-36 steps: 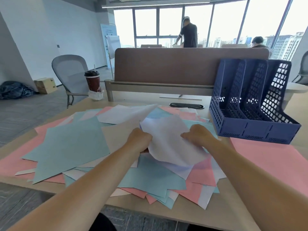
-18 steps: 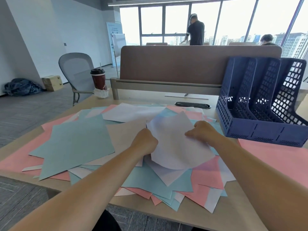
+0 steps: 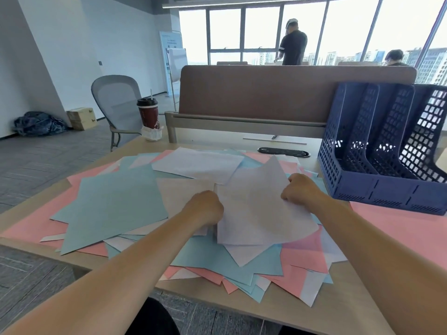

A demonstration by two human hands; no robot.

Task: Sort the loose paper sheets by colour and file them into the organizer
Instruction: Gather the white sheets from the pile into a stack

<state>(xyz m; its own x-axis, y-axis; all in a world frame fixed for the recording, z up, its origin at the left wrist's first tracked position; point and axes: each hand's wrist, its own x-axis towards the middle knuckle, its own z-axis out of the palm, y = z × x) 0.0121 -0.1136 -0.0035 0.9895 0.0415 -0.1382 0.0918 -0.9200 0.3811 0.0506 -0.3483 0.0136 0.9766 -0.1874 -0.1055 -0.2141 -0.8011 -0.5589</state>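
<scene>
A pale wooden tabletop (image 3: 338,308) fills the foreground, backed by a brown divider panel (image 3: 266,93) along its far edge. Most of it is covered by a loose spread of paper sheets (image 3: 108,209) in blue, pink and white, overlapping at all angles, some hanging over the near edge. A grey chair (image 3: 116,97) stands off the far left corner. At the far right of the tabletop stands a blue mesh organizer (image 3: 377,189) with three upright compartments and no paper visible in them; its base rests on a pink sheet (image 3: 399,228). On top of the spread, near its middle, a white sheet (image 3: 261,213) is tilted up, its far corner pointing into the air. The left hand (image 3: 205,209) has its grip closed on that sheet's left edge, fingers curled. The right hand (image 3: 300,189) has its grip pinched on the right edge. A dark red cup (image 3: 148,114) with a straw sits at the far left corner.
</scene>
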